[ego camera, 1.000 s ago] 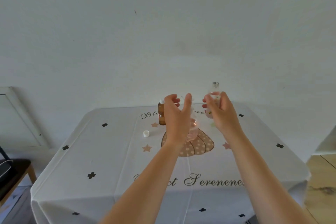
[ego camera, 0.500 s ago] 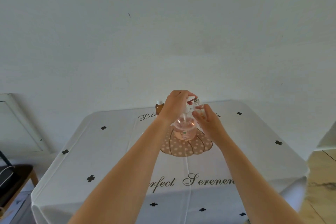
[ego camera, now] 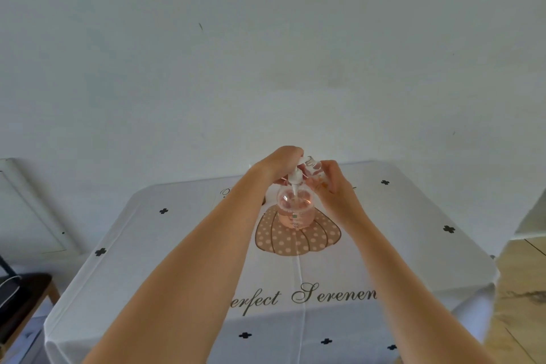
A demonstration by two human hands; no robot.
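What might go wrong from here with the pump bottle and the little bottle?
1. The small clear bottle in the right hand has a small mouth; pink liquid may miss it and stain the white tablecloth.
2. Only the left hand atop the pump bottle steadies it; an off-centre press might tip it.

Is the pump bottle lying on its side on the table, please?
No, the pump bottle stands upright on the table, with the left hand gripping its pump head.
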